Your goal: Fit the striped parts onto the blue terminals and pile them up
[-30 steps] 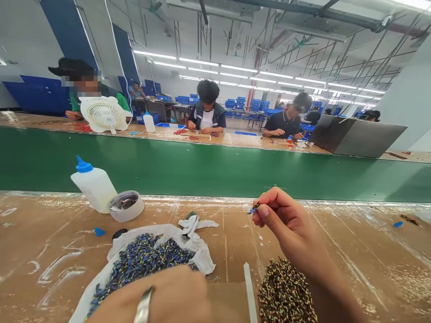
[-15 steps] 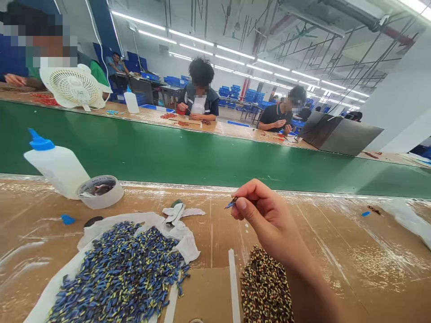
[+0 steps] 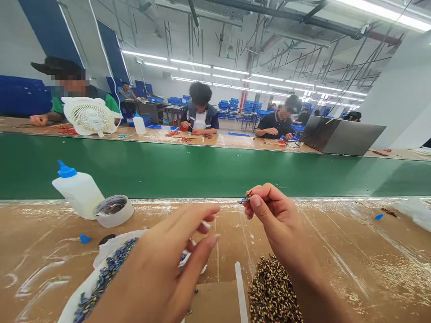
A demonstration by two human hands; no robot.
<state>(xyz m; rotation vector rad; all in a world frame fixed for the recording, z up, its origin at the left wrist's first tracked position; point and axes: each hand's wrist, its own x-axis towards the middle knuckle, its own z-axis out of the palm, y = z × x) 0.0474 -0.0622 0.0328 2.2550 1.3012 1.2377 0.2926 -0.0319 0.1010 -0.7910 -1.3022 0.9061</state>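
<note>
Blue and yellow bits (image 3: pixel 104 278) are lying heaped on a white sheet (image 3: pixel 111 244) at the near left of the desk (image 3: pixel 353 251); the left hand (image 3: pixel 158 273) is hovering over them with its fingers spread and reaching forward, and whether it is holding anything cannot be told; the right hand (image 3: pixel 274 215) is raised above the desk, pinching a small blue piece (image 3: pixel 245 199) between thumb and forefinger, the other fingers curled in; a dark speckled pile (image 3: pixel 274 294) is lying under the right wrist, just beside a white strip (image 3: pixel 240 291); a white bottle (image 3: pixel 78 192) with a blue cap is leaning at the far left, touching a tape roll (image 3: pixel 113 210); a green belt (image 3: pixel 215 170) is running beyond the desk; across it, three people are sitting at work, with a white fan (image 3: pixel 89 116) standing near one of them.
</note>
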